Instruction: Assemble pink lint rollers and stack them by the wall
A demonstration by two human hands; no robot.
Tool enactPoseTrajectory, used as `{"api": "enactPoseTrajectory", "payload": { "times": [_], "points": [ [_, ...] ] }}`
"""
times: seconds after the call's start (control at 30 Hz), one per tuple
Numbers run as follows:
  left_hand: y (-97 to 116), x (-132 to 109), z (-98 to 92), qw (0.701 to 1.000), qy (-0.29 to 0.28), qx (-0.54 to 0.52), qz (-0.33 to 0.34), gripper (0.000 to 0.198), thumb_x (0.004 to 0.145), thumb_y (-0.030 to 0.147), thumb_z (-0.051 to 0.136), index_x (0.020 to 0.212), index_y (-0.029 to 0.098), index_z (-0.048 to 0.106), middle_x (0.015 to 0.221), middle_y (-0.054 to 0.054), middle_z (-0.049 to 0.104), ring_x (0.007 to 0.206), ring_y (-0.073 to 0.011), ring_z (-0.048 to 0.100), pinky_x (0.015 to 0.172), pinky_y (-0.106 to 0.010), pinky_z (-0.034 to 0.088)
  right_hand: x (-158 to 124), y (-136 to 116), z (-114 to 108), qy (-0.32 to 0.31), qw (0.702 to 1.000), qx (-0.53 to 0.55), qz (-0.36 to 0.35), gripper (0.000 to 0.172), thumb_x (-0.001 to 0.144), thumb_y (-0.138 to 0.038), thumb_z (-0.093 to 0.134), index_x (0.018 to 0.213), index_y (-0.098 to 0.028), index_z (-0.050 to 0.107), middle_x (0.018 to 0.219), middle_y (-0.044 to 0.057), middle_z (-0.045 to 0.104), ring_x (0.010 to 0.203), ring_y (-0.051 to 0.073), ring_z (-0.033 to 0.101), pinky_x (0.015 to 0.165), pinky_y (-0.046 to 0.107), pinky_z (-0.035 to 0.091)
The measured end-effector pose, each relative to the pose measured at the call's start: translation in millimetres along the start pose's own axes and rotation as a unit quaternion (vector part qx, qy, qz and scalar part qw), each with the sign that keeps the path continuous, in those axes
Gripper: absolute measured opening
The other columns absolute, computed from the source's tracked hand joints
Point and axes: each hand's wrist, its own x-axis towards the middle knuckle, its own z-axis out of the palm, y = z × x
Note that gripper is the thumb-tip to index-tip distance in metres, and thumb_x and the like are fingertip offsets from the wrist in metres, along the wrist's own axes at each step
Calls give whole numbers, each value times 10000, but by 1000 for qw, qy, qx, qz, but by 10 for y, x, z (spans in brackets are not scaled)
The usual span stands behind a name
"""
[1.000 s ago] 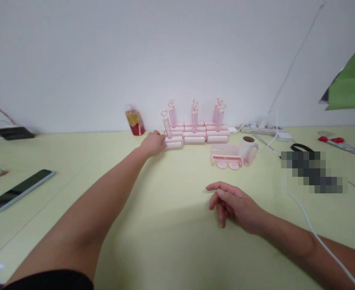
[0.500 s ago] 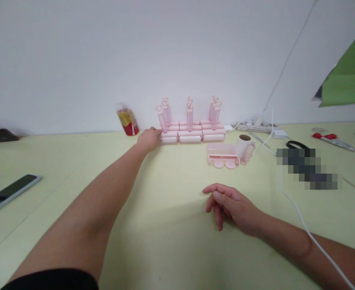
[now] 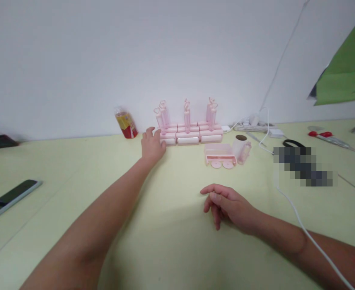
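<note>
Several pink-and-white box-like pieces (image 3: 188, 140) stand in rows against the wall. Clear pink tubes with heart-shaped tops (image 3: 187, 121) rise upright from among them. At the left end of the rows is my left hand (image 3: 152, 146), its fingers apart and holding nothing that I can see; whether it touches the nearest piece I cannot tell. My right hand (image 3: 230, 207) hovers or rests over the near part of the table, fingers loosely spread with nothing in them. Beyond it lie an opened pink casing (image 3: 221, 155), two pink discs (image 3: 221, 165) and a clear pink bottle-like tube (image 3: 244, 153).
A red-and-yellow packet (image 3: 126, 125) leans at the wall. A cardboard-cored roll (image 3: 239, 147) stands by the casing. Rightward are a power strip (image 3: 252, 127), red-handled scissors (image 3: 328, 137) and a white cable (image 3: 298, 217) crossing my right arm. A phone (image 3: 11, 199) lies left.
My left hand has drawn back slightly toward me from the left end of the rows, and its fingers have spread. My right hand keeps its pose. The view has shifted slightly.
</note>
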Motion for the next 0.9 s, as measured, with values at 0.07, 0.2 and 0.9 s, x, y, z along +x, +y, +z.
{"api": "enactPoseTrajectory", "payload": {
  "times": [0.07,0.2,0.9],
  "points": [
    [290,-213,-92,996,-16,-83,40,442,883,282,516,1301,138,532,1278,-157,516,1188,-296,498,1033,-458,418,2,-4,6,1,1000,-9,-2,267,906,-390,594,1081,-189,579,801,5,678,435,85,551,396,219,483],
    [796,-816,-331,958,-165,-160,171,331,925,324,488,1209,195,601,1208,-105,589,1124,-240,549,1011,-398,446,20,-4,17,8,999,-30,-16,250,905,-367,580,1080,-189,580,801,0,673,433,85,550,391,218,472],
    [841,-1840,-2324,693,-345,-627,88,303,766,589,510,994,555,708,527,29,637,433,-195,573,380,-320,374,148,-14,-156,113,979,-150,-76,231,844,-362,604,984,-178,614,727,-15,634,454,76,490,391,204,428]
  ]
}}
